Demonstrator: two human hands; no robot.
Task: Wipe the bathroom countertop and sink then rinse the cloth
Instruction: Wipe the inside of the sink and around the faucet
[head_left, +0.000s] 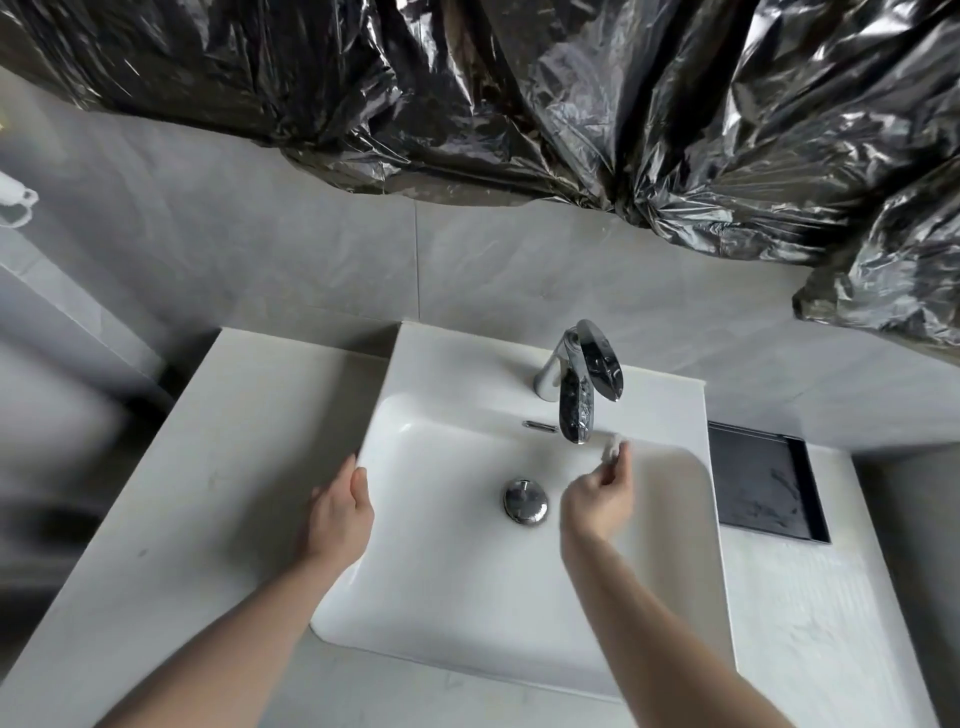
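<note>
A white rectangular sink (441, 597) is set into a pale countertop (208, 467). My right hand (597, 501) hovers over the basin, pinching a small white cloth (613, 448) just right of the chrome faucet's (576, 400) spout. No water is visible from the spout. My left hand (340, 512) rests on the sink's left rim, fingers curled over the edge. A chrome drain plug (525, 501) sits in the basin between my hands.
A black rectangular recess (763, 483) lies in the countertop right of the sink. Crumpled black plastic sheeting (571, 93) hangs over the grey tiled wall (311, 249) behind. A white fixture (15, 200) shows at the far left edge.
</note>
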